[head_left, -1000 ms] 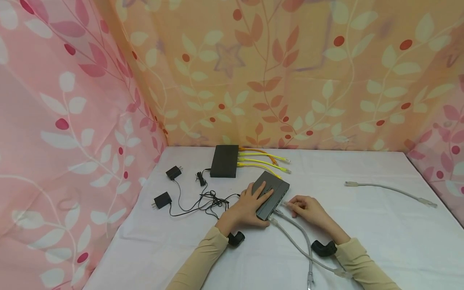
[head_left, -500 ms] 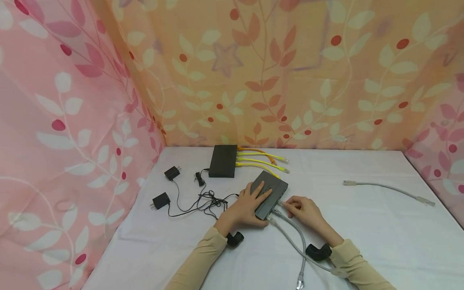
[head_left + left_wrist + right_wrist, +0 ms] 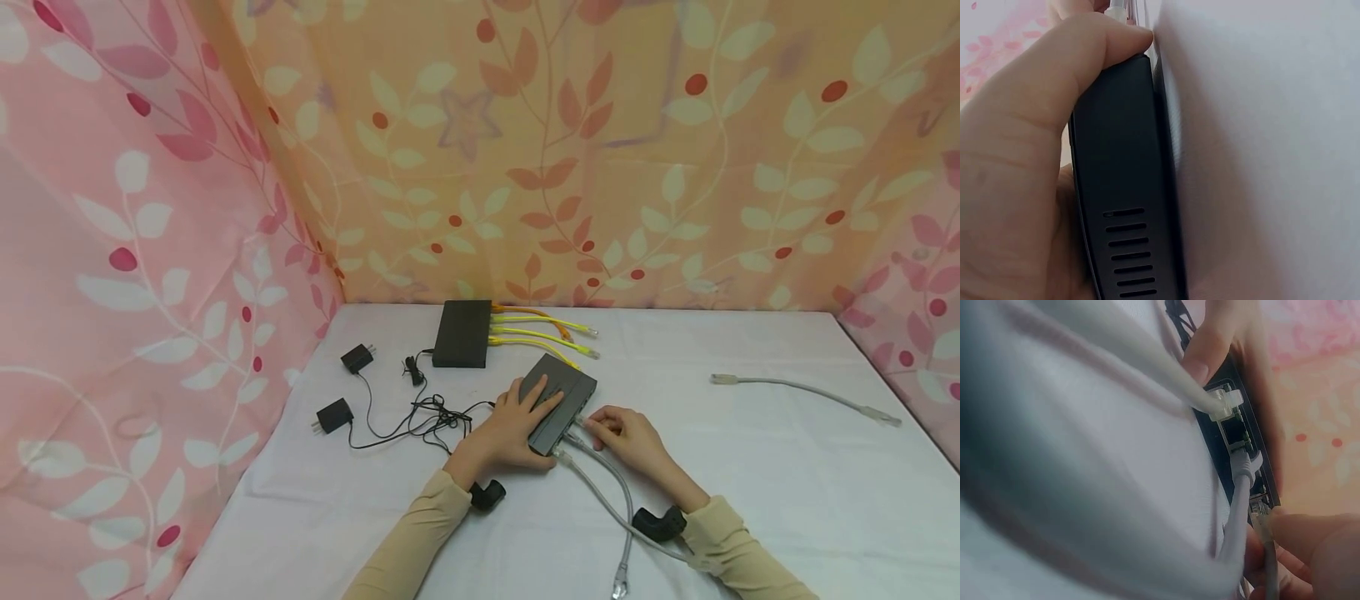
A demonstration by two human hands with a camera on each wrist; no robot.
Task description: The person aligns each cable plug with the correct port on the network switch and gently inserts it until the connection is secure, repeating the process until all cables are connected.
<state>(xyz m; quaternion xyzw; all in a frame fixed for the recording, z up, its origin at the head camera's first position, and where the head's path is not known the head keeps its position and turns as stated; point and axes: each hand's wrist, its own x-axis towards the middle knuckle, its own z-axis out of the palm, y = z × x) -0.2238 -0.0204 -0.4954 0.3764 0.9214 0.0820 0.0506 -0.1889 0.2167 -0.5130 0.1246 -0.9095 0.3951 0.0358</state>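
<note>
A dark network switch point(image 3: 551, 408) lies angled on the white table. My left hand point(image 3: 517, 425) holds it down, fingers spread across its top and thumb point(image 3: 1116, 40) bent round the near corner. My right hand point(image 3: 630, 437) pinches the clear plug of a grey network cable point(image 3: 1270, 569) at a port on the switch's right side. How far in that plug sits, I cannot tell. Two other grey cables, one at the near corner point(image 3: 592, 492) and one beside it point(image 3: 618, 483), have plugs in ports; an unfilled port point(image 3: 1235, 430) lies between these.
Behind stands a second black box point(image 3: 461, 333) with yellow cables point(image 3: 547, 333) and an orange cable point(image 3: 532, 309). Two power adapters point(image 3: 333, 415) and tangled black cords point(image 3: 435, 417) lie left. A loose grey cable point(image 3: 802, 389) lies far right. Patterned curtains enclose the table.
My right hand has moved slightly left, bringing the plug up against the switch. One cable's loose front end has swung left. My left hand stays in place; the last half second shows almost no movement.
</note>
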